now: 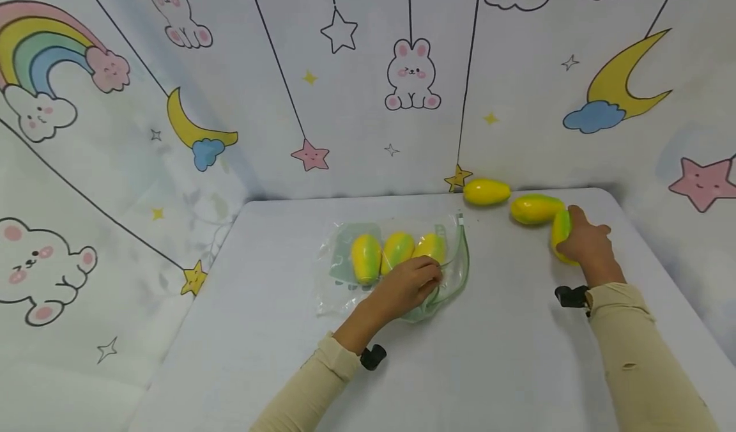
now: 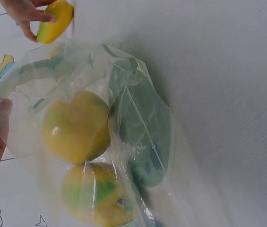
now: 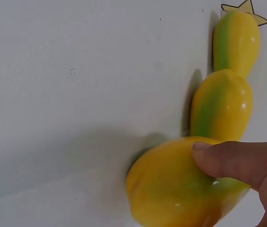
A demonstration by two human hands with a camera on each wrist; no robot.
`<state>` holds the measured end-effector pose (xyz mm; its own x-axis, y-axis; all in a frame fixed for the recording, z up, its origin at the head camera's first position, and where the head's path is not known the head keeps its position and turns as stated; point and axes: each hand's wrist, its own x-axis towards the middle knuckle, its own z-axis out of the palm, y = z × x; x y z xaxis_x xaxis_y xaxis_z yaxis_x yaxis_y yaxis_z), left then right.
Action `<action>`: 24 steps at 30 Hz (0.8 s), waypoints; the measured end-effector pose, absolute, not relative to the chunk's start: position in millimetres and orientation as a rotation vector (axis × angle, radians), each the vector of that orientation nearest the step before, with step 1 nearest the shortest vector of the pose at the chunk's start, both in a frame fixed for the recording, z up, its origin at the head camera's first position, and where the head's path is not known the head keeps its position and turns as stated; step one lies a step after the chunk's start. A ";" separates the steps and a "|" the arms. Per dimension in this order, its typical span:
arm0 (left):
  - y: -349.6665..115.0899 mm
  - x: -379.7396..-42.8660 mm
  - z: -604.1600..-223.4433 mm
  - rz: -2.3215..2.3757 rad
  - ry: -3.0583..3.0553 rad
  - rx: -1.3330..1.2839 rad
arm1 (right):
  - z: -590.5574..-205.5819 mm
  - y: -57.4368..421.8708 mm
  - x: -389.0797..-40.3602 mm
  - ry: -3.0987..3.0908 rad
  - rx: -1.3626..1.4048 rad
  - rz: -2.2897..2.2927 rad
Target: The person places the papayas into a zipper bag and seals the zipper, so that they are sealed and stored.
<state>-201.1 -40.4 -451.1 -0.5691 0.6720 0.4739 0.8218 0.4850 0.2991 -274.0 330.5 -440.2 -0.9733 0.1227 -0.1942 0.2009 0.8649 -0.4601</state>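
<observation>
From my end, the right wrist view gave me only the thumb (image 3: pixel 232 163) of the right hand (image 1: pixel 588 243); the other fingers were out of sight there, and the lower border cut off part of the held fruit (image 3: pixel 171 184). I could not tell whether that fruit touched the table or hung just above it. In the left wrist view, the left hand (image 1: pixel 405 286) was cropped at nine o'clock, and the plastic blurred one bagged fruit at eleven. I saw both sleeves (image 1: pixel 638 349) run off the head view's bottom edge.

The right hand had a firm grip around the held fruit, which was plump, glossy and yellow with a green streak. From it, the near loose fruit (image 1: pixel 536 209) and the far loose fruit (image 1: pixel 486 192) lay toward ten o'clock. The left hand gripped the edge of a clear bag (image 1: pixel 340 259) with pale green print, at about nine o'clock from the held fruit. Inside I counted three fruits (image 1: pixel 366 259), the rightmost partly behind the left hand.

The table (image 1: pixel 247 342) was plain white. On the pale wall (image 1: pixel 362 131) I had a rainbow (image 1: pixel 40 42) at ten o'clock, a rabbit (image 1: pixel 413 77) just past twelve and a yellow moon (image 1: pixel 618 80) at two.
</observation>
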 end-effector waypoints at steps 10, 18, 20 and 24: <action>-42.6 -200.9 -448.2 -0.767 -2.408 -1.280 | -453.3 314.8 -272.3 2.963 0.258 -0.734; -41.0 -202.8 -446.8 -0.741 -2.405 -1.285 | -453.1 305.5 -253.9 3.013 0.173 -0.796; -41.0 -203.1 -446.9 -0.740 -2.414 -1.287 | -449.2 295.1 -247.6 3.015 0.130 -0.866; -39.4 -204.0 -445.9 -0.710 -2.412 -1.296 | -438.8 272.2 -236.4 3.018 0.046 -1.027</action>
